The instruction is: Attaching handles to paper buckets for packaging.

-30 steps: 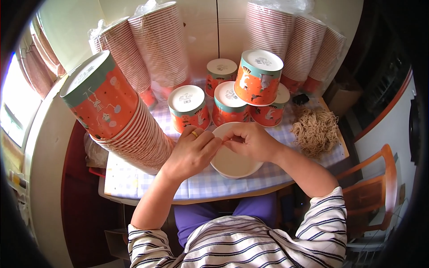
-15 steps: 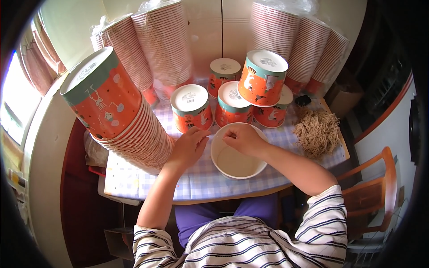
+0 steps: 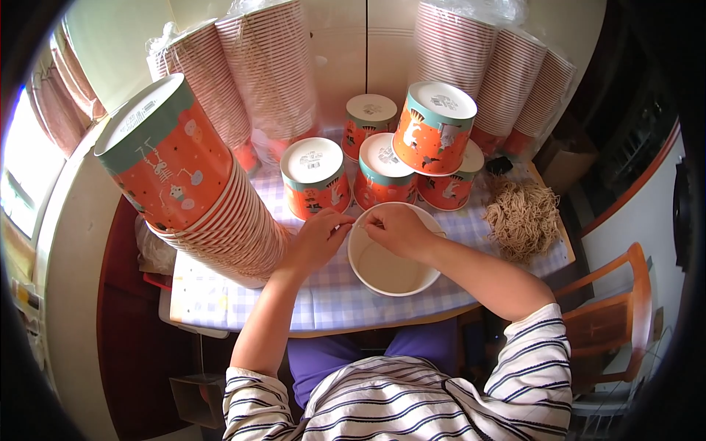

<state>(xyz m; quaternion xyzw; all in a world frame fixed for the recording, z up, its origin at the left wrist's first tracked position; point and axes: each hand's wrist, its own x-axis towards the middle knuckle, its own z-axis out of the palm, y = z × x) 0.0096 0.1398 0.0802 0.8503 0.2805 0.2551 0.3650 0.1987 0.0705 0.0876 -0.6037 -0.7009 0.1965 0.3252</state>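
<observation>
A paper bucket (image 3: 393, 270) stands mouth up near the table's front edge, its pale inside facing me. Over its mouth, my right hand (image 3: 401, 229) pinches what looks like a thin tan cord by the near-left rim. A bit of the cord (image 3: 441, 234) shows at the right rim. Just outside the left rim is my left hand (image 3: 321, 239), thumb and fingertips pressed together; what lies between them is too small to make out. The fingertips of both hands nearly meet across the rim.
A tall leaning stack of orange buckets (image 3: 184, 176) rises at the left. Several upside-down orange buckets (image 3: 312, 176) stand behind, one on top of others. A tangled pile of tan cords (image 3: 522, 220) lies right. Wrapped bucket stacks (image 3: 268, 73) line the back; a wooden chair (image 3: 610, 323) stands right.
My right hand has shifted slightly left toward the rim, and my left fingertips have come nearer to it. A bit of cord now shows at the right rim.
</observation>
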